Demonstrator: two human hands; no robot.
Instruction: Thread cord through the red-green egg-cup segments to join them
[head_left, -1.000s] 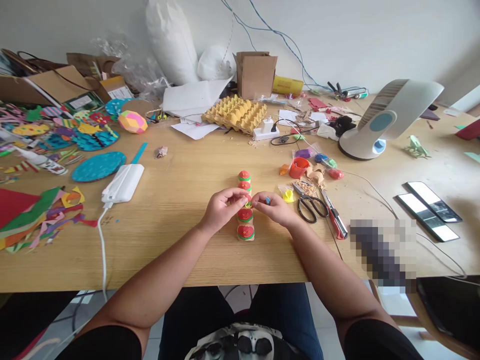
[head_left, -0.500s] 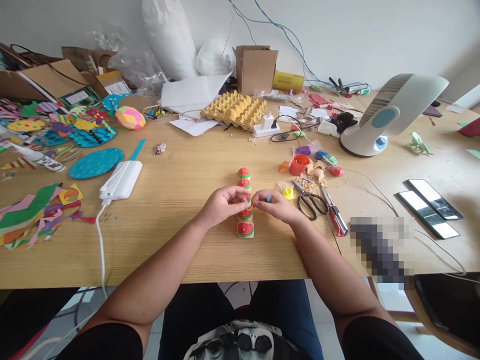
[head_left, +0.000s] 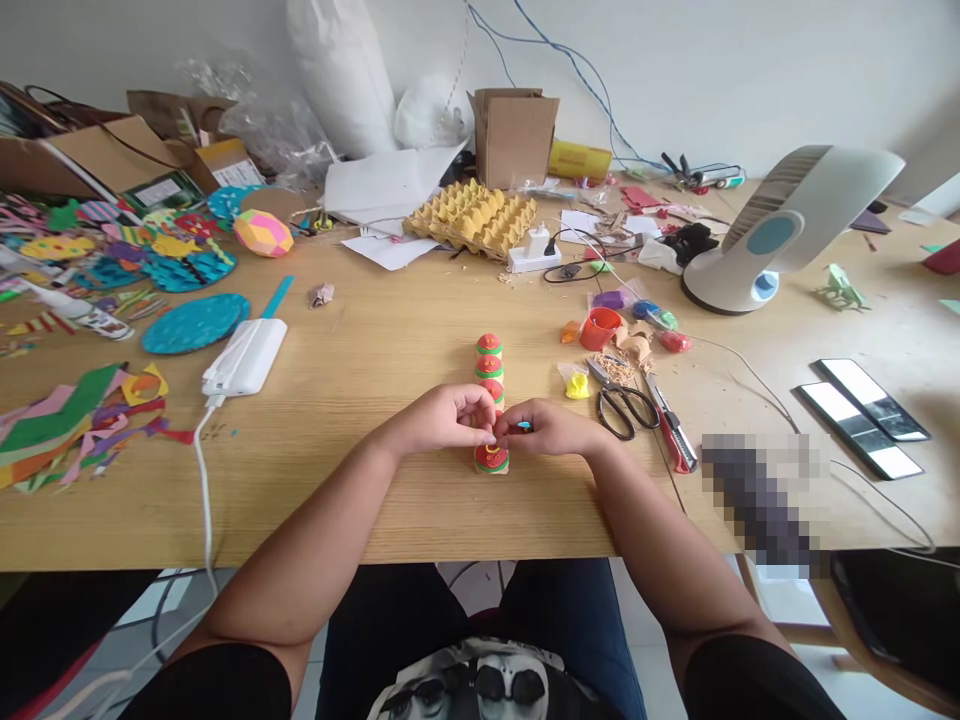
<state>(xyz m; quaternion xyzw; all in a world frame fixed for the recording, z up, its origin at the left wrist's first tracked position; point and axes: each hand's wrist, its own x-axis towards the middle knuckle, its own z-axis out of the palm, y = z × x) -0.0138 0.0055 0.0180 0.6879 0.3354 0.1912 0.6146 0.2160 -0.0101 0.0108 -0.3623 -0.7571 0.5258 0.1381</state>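
In front of me stands a lengthwise row of rounded bumps [head_left: 489,366] with red tops, green rims and a tan base. The nearest bump [head_left: 492,461] bears small yellow marks. From the left, my left hand [head_left: 456,416] reaches over the row, thumb and forefinger pinched. A thin yellow strand [head_left: 493,448] curves beneath its fingertips at the nearest bump. My right hand [head_left: 551,427] closes in from the other side, fingertips almost touching the left ones. A small blue object [head_left: 524,427] shows between its curled fingers; the rest of it is hidden. The hands cover the row's middle.
Scissors [head_left: 627,405], a red utility knife [head_left: 673,430], a bag of yellow clay [head_left: 577,384] and a red cup [head_left: 600,327] lie to the right. A white power bank [head_left: 245,358] with cable is left. A yellow egg tray [head_left: 472,218] and fan [head_left: 780,235] stand farther back.
Both hands have moved slightly nearer to me along the row, from its middle bumps to just above the nearest one. The middle bump is now more exposed.
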